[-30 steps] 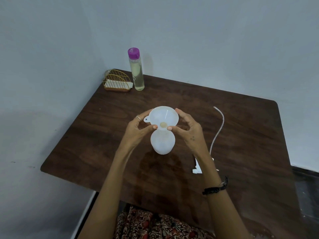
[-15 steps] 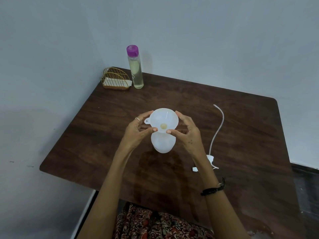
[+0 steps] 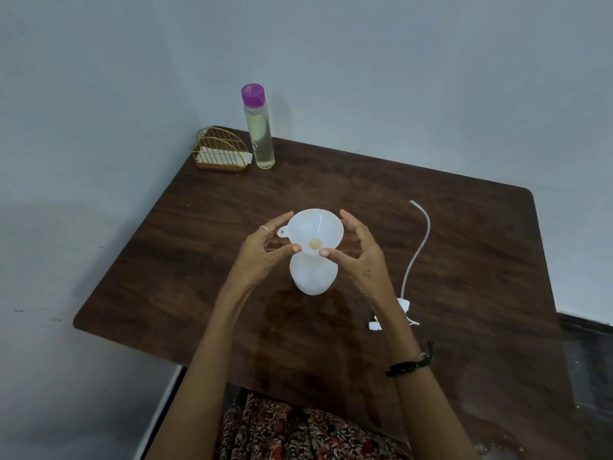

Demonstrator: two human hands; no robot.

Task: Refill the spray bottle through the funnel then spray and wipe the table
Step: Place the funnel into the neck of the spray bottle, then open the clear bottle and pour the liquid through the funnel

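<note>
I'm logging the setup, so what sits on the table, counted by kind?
Bottles: 2, the white spray bottle and the purple-capped bottle
Funnel: 1
Spray head with tube: 1
Wire napkin holder: 1
Total: 5

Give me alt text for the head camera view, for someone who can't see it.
Two hands, left and right, flank a white funnel seated in a white bottle on a dark wooden table. A purple-capped bottle and wire holder stand at the far corner; a spray head lies right.
</note>
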